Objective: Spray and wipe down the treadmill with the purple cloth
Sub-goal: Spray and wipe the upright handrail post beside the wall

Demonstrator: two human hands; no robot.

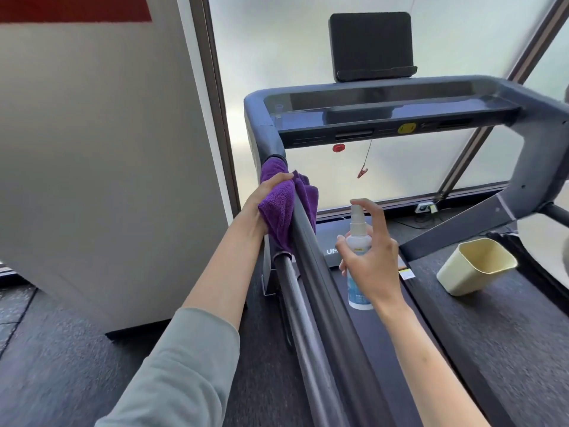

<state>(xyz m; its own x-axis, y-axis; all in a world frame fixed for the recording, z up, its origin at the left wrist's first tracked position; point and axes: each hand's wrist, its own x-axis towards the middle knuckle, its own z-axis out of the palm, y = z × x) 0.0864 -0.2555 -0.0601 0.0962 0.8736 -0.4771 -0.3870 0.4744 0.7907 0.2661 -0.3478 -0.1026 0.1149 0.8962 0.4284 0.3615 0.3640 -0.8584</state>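
Your left hand (pixel 261 195) curls its fingers over the purple cloth (pixel 283 204), wrapped round the treadmill's left handrail (pixel 320 272). Your right hand (pixel 372 260) grips the spray bottle (pixel 358 260), forefinger on the nozzle. Risk: spray missing the rail; cloth slipping off.

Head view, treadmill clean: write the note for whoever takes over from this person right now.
Left hand presses the purple microfibre cloth around the dark left handrail, near its top bend.
Right hand grips the small white spray bottle, forefinger on the nozzle, over the belt.
A pale yellow plastic bin sits on the belt to the right.
Done: wiping of the left rail is under way.
Left: lower rail, glossy dark console, right side.
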